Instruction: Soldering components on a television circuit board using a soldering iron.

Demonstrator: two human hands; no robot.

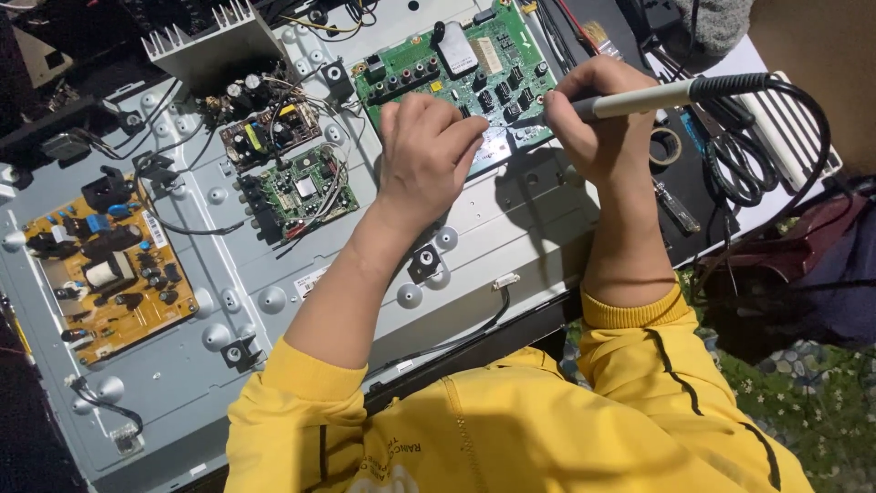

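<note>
I am gripping a soldering iron (657, 96) in my right hand (598, 119), fingers wrapped tight around its pale handle, its tip at the green circuit board (456, 64). My left hand (427, 151) is resting on that board's lower edge, fingers curled together; whether they are pinching anything, I cannot tell.

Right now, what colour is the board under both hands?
Green, seen in the head view: the circuit board beneath the left hand and right hand.

Both arms in yellow sleeves reached forward; left hand (424, 151) lay palm down, fingers curled; right hand (602, 114) was closed in a pen-style grip.
</note>
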